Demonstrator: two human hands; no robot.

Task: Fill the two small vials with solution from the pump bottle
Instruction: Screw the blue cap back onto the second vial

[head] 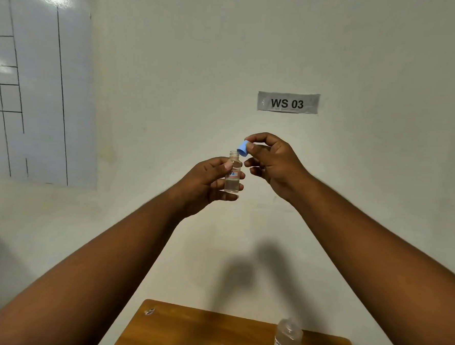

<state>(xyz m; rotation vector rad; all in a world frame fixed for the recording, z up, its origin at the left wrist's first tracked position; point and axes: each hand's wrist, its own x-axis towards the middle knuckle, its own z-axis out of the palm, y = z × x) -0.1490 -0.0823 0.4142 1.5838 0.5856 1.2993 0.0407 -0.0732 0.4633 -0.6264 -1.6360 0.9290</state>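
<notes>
Table (184,329) of brown wood below pale wall (173,89); left grip (209,182) round vial (232,176), right grip (270,159) pinching cap (242,148).

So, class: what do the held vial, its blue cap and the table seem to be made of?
Vial: clear glass or plastic, see-through with liquid visible; which one is unclear. Blue cap: opaque, matte, probably plastic. Table: wood or wood-look laminate, brown with grain streaks.
</notes>
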